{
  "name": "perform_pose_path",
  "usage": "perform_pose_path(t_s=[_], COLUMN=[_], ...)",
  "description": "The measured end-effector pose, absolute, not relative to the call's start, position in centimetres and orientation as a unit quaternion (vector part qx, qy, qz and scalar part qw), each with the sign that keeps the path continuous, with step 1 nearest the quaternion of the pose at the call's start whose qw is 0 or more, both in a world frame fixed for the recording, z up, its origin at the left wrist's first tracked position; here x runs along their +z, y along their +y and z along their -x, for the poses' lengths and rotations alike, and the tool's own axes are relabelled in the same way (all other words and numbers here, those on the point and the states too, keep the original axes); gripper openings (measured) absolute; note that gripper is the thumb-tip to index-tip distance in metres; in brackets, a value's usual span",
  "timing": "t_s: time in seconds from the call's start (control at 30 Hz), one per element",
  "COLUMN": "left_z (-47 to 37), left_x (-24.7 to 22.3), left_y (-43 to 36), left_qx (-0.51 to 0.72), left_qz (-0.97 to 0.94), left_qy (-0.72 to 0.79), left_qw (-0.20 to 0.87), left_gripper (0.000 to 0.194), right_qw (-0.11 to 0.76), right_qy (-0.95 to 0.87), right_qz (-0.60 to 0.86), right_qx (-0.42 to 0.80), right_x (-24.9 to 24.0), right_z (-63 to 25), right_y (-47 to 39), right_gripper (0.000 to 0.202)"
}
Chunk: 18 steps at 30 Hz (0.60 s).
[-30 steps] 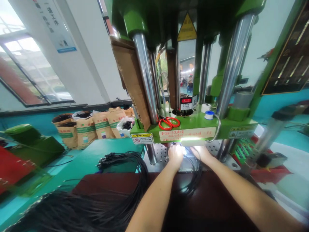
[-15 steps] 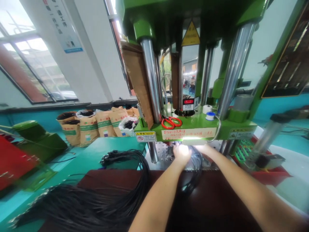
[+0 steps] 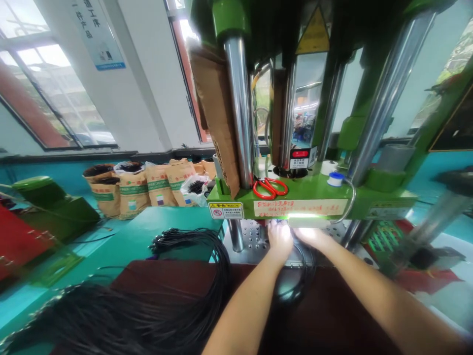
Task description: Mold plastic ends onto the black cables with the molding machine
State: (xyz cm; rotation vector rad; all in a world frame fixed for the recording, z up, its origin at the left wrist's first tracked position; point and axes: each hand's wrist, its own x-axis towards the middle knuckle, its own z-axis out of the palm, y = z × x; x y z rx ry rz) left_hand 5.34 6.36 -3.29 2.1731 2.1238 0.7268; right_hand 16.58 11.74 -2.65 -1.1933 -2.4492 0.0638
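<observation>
My left hand (image 3: pixel 280 240) reaches under the green press (image 3: pixel 246 198), below a lit lamp bar (image 3: pixel 308 223). Its fingers look curled in, but glare washes out what they hold. To its right my right hand (image 3: pixel 313 237) points inward under the same lamp, its fingertips lost behind the bar and in glare. Black cables (image 3: pixel 303 268) come out between the two hands and loop down over the front edge of the perforated metal plate (image 3: pixel 251 235) onto the dark brown tabletop (image 3: pixel 332 305).
A large bundle of black cables (image 3: pixel 148 310) spreads over the table's left side. Red-handled scissors (image 3: pixel 270 187) and a blue-and-white spool (image 3: pixel 335 179) lie on the press ledge. Chrome columns (image 3: pixel 239 113) flank the work area. Filled paper sacks (image 3: pixel 133 192) stand behind.
The view has moved closer to the press and shifted slightly. Both hands stay under the lamp; my right hand's knuckles show more, and the hanging cables have shifted a little.
</observation>
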Motion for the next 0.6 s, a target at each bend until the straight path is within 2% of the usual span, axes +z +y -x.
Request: perform_pose_path(t_s=[0.17,0.4,0.6], left_z=[-5.2,-4.8,-3.3], left_x=[-3.0,-2.8,-2.8], left_y=[6.7,7.0,6.5], left_qx=[0.235,0.232,0.230], left_qz=[-0.698,-0.709,-0.741], left_qy=[0.676,0.665,0.629], left_qw=[0.001,-0.019,-0.030], left_gripper=[0.031,0.030,0.036], right_qw=[0.215,0.230,0.218], right_qy=[-0.877,-0.863,-0.869], right_qz=[0.431,0.450,0.443], right_qx=[0.002,-0.021,-0.030], right_x=[-4.1,-4.8,-4.8], right_z=[-17.5,-17.9,-19.0], right_y=[10.8,11.2,11.0], right_gripper=[0.033,0.032,0.029])
